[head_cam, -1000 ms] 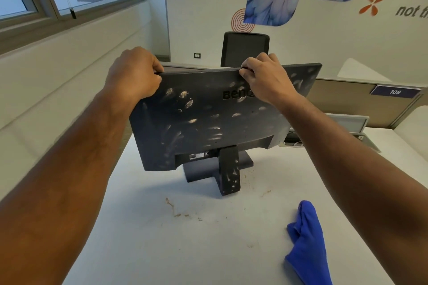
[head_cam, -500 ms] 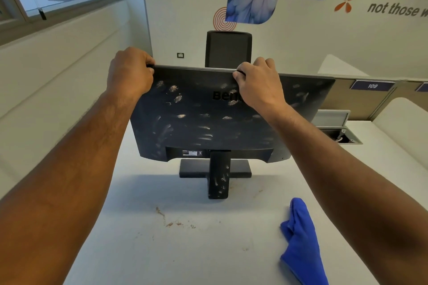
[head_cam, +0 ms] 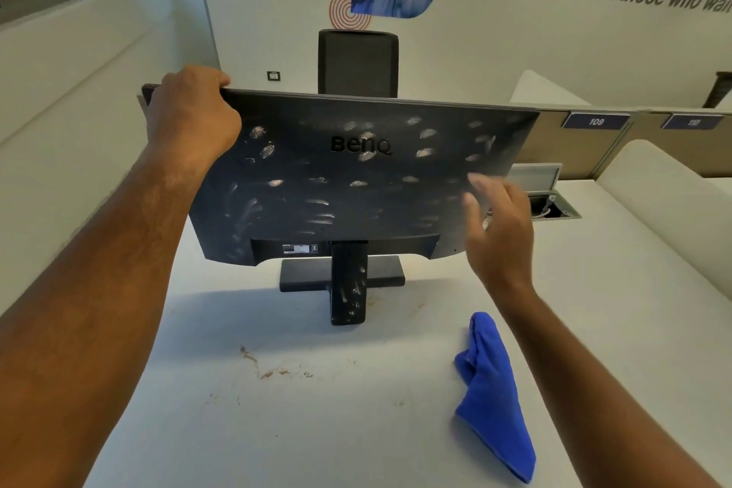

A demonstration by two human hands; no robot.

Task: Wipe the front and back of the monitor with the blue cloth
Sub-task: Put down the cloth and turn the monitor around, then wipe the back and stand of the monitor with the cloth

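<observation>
The black monitor (head_cam: 356,186) stands on the white desk with its back toward me, covered in whitish smudges; its stand (head_cam: 348,285) is smudged too. My left hand (head_cam: 192,115) grips the monitor's top left corner. My right hand (head_cam: 497,226) hovers in front of the lower right part of the back, fingers apart, holding nothing. The blue cloth (head_cam: 493,394) lies crumpled on the desk at the right, below my right hand and apart from it.
The white desk (head_cam: 277,428) has brown crumbs and stains in front of the stand. A black chair back (head_cam: 358,61) rises behind the monitor. An open cable box (head_cam: 548,202) sits in the desk at the right. Partition panels stand behind.
My right hand has let go of the monitor's top edge and dropped down to the right, now open. The monitor has turned squarer to me. The left hand keeps its grip.
</observation>
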